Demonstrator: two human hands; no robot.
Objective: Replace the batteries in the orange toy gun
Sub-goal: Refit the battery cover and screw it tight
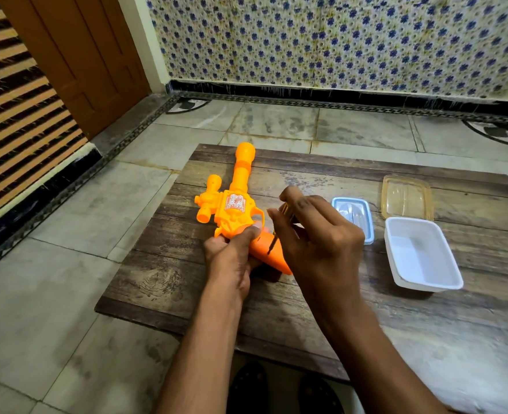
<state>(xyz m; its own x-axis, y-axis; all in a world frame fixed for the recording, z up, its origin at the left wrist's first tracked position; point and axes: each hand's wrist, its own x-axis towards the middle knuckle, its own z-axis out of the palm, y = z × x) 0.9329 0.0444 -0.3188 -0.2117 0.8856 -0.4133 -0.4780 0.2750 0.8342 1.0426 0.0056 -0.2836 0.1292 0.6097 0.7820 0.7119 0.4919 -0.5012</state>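
wooden board (163, 282) lies on grey floor tiles (52, 279) beside floral wall (336, 40).

A low wooden board (163, 282) lies on the tiled floor (52, 294), with a wall behind it and a door (76, 55) at the back left. The toy gun (232, 204) lies on the board's left part, barrel pointing away toward the wall. To its right sit a small tray (356, 216), then a tub (420, 255), with a lid (406, 197) just behind the tub.
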